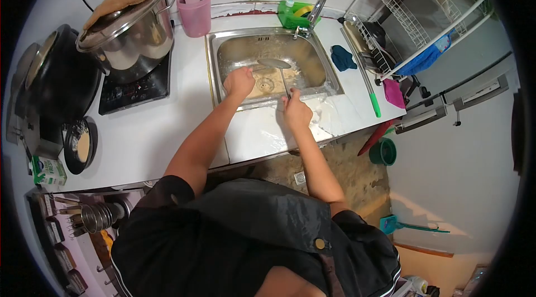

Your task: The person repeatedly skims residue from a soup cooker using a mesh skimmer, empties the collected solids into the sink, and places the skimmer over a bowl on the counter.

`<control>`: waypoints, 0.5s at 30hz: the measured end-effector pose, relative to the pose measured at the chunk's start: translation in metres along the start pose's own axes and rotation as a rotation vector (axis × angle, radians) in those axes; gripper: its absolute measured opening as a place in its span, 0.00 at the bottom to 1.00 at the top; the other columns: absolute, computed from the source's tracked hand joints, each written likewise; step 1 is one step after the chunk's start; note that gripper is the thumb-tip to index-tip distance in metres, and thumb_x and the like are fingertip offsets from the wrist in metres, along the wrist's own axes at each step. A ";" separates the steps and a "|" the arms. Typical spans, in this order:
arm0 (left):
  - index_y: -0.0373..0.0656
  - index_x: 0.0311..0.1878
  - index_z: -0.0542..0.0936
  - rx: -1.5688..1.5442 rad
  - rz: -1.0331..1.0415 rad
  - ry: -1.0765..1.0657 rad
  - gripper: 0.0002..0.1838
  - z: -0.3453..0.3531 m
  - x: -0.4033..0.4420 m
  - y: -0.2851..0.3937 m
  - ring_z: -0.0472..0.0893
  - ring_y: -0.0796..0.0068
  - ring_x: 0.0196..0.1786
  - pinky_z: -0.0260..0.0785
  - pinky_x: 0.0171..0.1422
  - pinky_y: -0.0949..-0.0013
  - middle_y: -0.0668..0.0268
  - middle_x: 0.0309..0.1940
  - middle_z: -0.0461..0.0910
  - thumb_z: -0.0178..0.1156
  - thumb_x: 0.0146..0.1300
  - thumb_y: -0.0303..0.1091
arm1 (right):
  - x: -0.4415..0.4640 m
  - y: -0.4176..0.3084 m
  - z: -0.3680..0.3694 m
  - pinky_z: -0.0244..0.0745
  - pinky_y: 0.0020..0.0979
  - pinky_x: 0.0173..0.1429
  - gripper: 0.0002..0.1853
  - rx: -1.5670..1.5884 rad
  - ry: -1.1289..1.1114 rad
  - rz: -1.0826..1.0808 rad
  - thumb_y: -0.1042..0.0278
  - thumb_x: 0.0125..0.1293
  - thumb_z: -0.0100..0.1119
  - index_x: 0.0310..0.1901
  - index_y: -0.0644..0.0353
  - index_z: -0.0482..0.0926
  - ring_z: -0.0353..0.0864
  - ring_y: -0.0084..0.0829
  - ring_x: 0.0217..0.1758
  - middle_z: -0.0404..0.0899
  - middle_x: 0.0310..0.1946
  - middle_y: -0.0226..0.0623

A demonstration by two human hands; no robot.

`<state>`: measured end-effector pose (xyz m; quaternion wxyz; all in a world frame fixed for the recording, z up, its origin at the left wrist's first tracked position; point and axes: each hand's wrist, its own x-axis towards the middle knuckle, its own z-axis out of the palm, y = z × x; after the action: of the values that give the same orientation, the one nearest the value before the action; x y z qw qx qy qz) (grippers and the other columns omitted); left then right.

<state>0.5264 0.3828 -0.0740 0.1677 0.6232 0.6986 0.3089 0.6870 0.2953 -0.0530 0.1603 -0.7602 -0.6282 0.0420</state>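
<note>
Over the steel sink, my right hand is wrapped round the handle of a long metal serving spoon, whose broad oval head points away from me. My left hand is closed at the sink's near left side. A thin, dark, handle-like piece seems to stick out from it toward the spoon's head, but I cannot make out what it is. Below both hands the basin is wet, with pale brown residue around the drain. The faucet stands at the back right corner.
A large steel pot sits on an induction cooker to the left, near a black pot. A pink pitcher and green soap caddy stand behind the sink. Right are a dark cloth and dish rack.
</note>
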 end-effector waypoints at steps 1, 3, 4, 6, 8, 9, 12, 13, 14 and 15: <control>0.46 0.29 0.77 -0.001 -0.004 0.000 0.14 0.000 0.000 -0.001 0.76 0.52 0.33 0.66 0.35 0.55 0.56 0.26 0.77 0.46 0.57 0.43 | 0.002 0.003 0.001 0.68 0.43 0.30 0.17 -0.034 0.035 -0.058 0.57 0.59 0.46 0.46 0.55 0.66 0.77 0.45 0.24 0.76 0.20 0.44; 0.46 0.29 0.78 0.009 -0.034 -0.029 0.13 0.003 0.002 -0.008 0.76 0.52 0.34 0.66 0.36 0.55 0.56 0.28 0.77 0.47 0.56 0.42 | 0.008 0.006 -0.009 0.68 0.43 0.27 0.15 -0.053 0.088 -0.101 0.56 0.59 0.46 0.47 0.50 0.68 0.76 0.45 0.22 0.76 0.18 0.44; 0.46 0.29 0.78 0.010 -0.038 -0.030 0.13 0.005 0.004 -0.012 0.76 0.52 0.34 0.66 0.36 0.55 0.56 0.28 0.77 0.47 0.56 0.42 | 0.010 0.006 -0.013 0.68 0.43 0.25 0.15 -0.069 0.144 -0.140 0.56 0.60 0.46 0.48 0.44 0.71 0.76 0.45 0.21 0.75 0.17 0.43; 0.47 0.29 0.78 0.025 -0.058 -0.024 0.13 0.009 0.009 -0.020 0.76 0.52 0.35 0.66 0.37 0.55 0.56 0.30 0.77 0.47 0.56 0.42 | 0.010 -0.002 -0.037 0.68 0.42 0.24 0.13 -0.049 0.239 -0.153 0.57 0.60 0.46 0.46 0.43 0.73 0.75 0.45 0.20 0.75 0.16 0.43; 0.48 0.32 0.79 0.041 -0.085 -0.049 0.12 0.008 0.014 -0.024 0.76 0.54 0.36 0.67 0.38 0.57 0.57 0.31 0.78 0.48 0.55 0.41 | 0.010 -0.006 -0.046 0.68 0.42 0.23 0.12 -0.031 0.338 -0.162 0.58 0.60 0.45 0.44 0.43 0.74 0.75 0.44 0.19 0.75 0.16 0.42; 0.49 0.34 0.79 0.055 -0.109 -0.071 0.11 0.006 0.016 -0.024 0.77 0.56 0.37 0.68 0.40 0.59 0.58 0.32 0.78 0.49 0.54 0.39 | 0.010 -0.007 -0.047 0.68 0.42 0.23 0.13 0.000 0.363 -0.164 0.58 0.60 0.44 0.44 0.43 0.74 0.76 0.43 0.20 0.75 0.17 0.42; 0.49 0.34 0.80 0.097 -0.109 -0.070 0.11 0.007 0.025 -0.019 0.77 0.56 0.38 0.68 0.40 0.59 0.58 0.33 0.78 0.50 0.53 0.39 | 0.011 0.002 -0.023 0.69 0.42 0.24 0.14 -0.106 0.170 -0.191 0.60 0.58 0.44 0.45 0.44 0.74 0.77 0.42 0.22 0.76 0.19 0.42; 0.49 0.34 0.80 0.096 -0.106 -0.073 0.11 0.010 0.026 -0.018 0.77 0.56 0.38 0.68 0.40 0.59 0.58 0.33 0.78 0.50 0.53 0.39 | 0.011 0.009 -0.009 0.69 0.42 0.25 0.14 -0.236 -0.055 -0.217 0.61 0.58 0.44 0.45 0.44 0.74 0.78 0.43 0.23 0.77 0.19 0.42; 0.48 0.34 0.80 0.132 -0.091 -0.106 0.10 0.015 0.027 -0.021 0.77 0.56 0.38 0.69 0.40 0.60 0.57 0.33 0.78 0.50 0.53 0.38 | 0.008 0.010 -0.005 0.69 0.42 0.25 0.14 -0.235 -0.056 -0.211 0.61 0.58 0.44 0.45 0.44 0.74 0.78 0.43 0.23 0.77 0.19 0.42; 0.48 0.33 0.80 0.165 -0.079 -0.138 0.10 0.021 0.027 -0.024 0.77 0.56 0.38 0.69 0.40 0.60 0.57 0.33 0.78 0.51 0.53 0.37 | 0.006 0.011 -0.003 0.69 0.43 0.25 0.14 -0.196 -0.054 -0.165 0.61 0.57 0.44 0.45 0.44 0.74 0.78 0.44 0.23 0.77 0.19 0.43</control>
<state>0.5169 0.4135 -0.1012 0.1755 0.6268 0.7323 0.2002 0.6997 0.2991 -0.0530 0.0711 -0.7166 -0.6937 -0.0123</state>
